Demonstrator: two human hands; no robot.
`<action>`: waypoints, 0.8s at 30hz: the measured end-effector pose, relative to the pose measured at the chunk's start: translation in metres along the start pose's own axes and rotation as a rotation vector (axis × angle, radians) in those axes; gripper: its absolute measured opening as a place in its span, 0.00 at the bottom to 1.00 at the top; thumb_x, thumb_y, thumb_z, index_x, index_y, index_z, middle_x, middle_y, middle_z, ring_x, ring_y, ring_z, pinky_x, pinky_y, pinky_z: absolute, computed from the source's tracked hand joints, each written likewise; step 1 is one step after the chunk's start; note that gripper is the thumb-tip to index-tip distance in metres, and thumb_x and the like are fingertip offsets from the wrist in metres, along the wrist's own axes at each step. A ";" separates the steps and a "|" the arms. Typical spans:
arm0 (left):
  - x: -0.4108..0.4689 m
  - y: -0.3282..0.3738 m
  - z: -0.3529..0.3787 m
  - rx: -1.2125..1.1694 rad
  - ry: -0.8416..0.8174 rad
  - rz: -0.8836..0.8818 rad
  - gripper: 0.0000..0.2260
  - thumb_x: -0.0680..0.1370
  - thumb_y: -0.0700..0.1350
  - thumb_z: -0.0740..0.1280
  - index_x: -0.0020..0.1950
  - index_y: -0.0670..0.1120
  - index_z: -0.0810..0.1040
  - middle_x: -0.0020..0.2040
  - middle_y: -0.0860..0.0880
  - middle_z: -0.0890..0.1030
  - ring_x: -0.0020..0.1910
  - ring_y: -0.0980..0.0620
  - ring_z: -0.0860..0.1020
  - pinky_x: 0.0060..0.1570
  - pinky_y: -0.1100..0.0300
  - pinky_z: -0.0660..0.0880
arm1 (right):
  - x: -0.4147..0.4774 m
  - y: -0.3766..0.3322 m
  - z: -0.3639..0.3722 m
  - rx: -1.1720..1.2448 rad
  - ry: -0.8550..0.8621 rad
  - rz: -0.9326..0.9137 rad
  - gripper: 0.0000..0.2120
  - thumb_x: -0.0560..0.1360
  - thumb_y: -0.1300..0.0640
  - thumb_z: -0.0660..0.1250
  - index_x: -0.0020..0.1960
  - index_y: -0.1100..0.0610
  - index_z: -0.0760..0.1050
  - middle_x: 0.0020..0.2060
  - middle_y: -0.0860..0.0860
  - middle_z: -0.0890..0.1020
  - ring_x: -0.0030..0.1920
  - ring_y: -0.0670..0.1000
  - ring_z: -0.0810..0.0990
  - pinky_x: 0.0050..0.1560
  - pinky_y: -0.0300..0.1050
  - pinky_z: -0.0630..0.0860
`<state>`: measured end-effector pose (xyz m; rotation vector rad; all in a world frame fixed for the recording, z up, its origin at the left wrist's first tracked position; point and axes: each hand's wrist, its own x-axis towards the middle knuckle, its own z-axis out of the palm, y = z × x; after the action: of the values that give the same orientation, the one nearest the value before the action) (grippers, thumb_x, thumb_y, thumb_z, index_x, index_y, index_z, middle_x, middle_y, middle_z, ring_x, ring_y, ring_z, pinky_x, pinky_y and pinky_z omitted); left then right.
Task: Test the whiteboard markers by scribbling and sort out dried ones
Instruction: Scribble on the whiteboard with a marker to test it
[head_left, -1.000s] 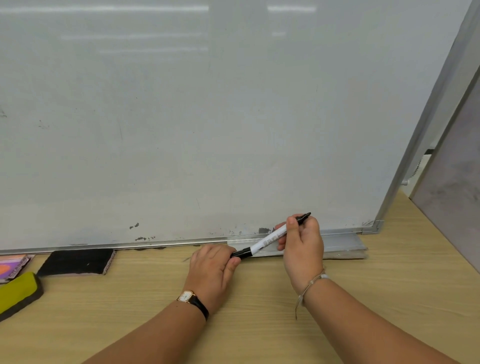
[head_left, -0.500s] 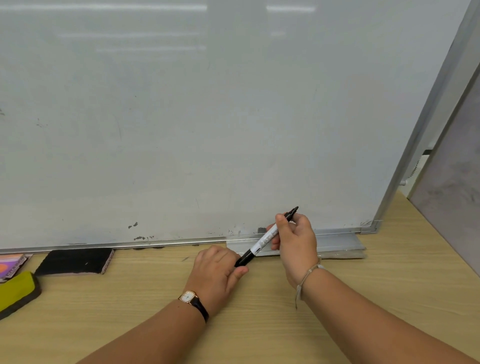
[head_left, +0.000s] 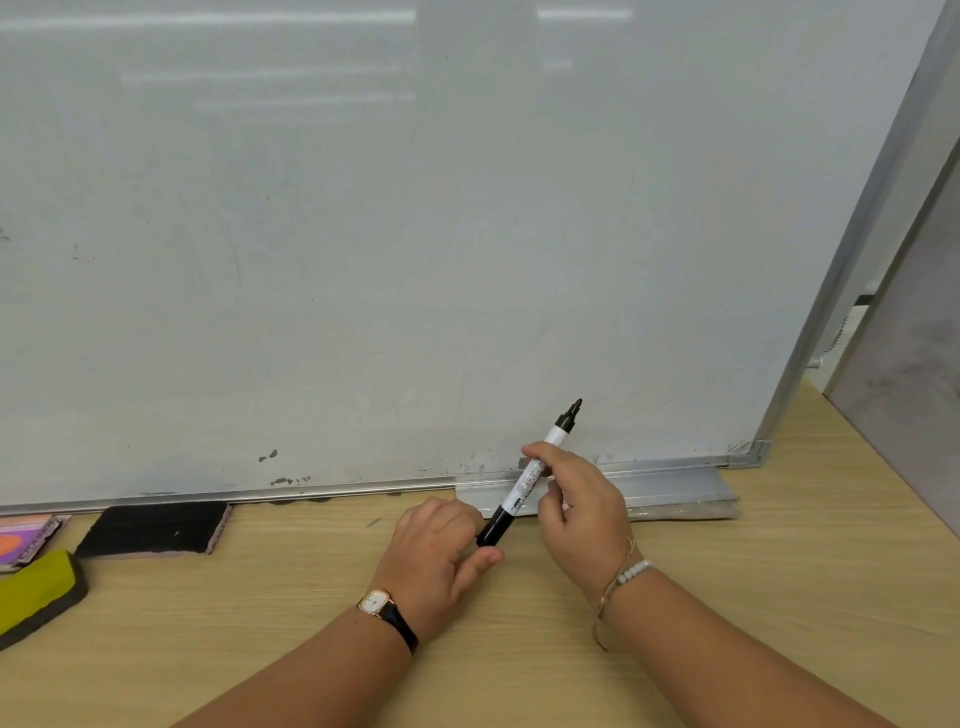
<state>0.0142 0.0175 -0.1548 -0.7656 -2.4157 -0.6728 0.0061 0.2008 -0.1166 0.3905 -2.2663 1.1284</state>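
Filling most of the view, the whiteboard (head_left: 363, 260) stands on the wooden tabletop (head_left: 779, 597). The right hand (head_left: 582, 514) pinches the marker (head_left: 525, 487) mid-barrel, its bare nib tilted up before the board's lower part. The left hand (head_left: 431, 556) rests curled beside the marker's black lower end; whether it holds anything cannot be told.

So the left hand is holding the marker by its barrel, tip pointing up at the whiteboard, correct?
No: the head view shows the right hand pinching the marker by its barrel; the left hand sits curled by its lower end. The tip does point up at the whiteboard.
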 end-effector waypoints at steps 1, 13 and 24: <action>0.000 0.001 0.000 -0.005 -0.008 0.013 0.15 0.81 0.62 0.51 0.47 0.53 0.69 0.44 0.57 0.77 0.44 0.58 0.69 0.46 0.66 0.60 | 0.002 0.002 -0.001 -0.041 -0.003 -0.040 0.19 0.71 0.61 0.57 0.58 0.46 0.72 0.44 0.47 0.82 0.46 0.41 0.75 0.50 0.25 0.67; -0.001 0.006 -0.010 -0.227 0.013 -0.103 0.27 0.74 0.72 0.50 0.60 0.55 0.70 0.60 0.61 0.67 0.61 0.62 0.67 0.60 0.60 0.65 | 0.008 0.008 -0.011 -0.112 -0.093 -0.066 0.09 0.73 0.54 0.63 0.51 0.44 0.70 0.35 0.36 0.77 0.38 0.38 0.71 0.38 0.26 0.66; 0.007 0.006 0.004 0.329 -0.087 -0.396 0.29 0.79 0.64 0.44 0.73 0.47 0.61 0.74 0.47 0.59 0.73 0.47 0.56 0.71 0.48 0.45 | 0.013 0.002 -0.010 -0.121 -0.408 -0.001 0.30 0.69 0.33 0.51 0.61 0.51 0.70 0.33 0.41 0.72 0.34 0.41 0.71 0.35 0.30 0.64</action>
<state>0.0121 0.0267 -0.1517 -0.1874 -2.6917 -0.3701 -0.0016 0.2103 -0.1052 0.6200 -2.6692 0.9723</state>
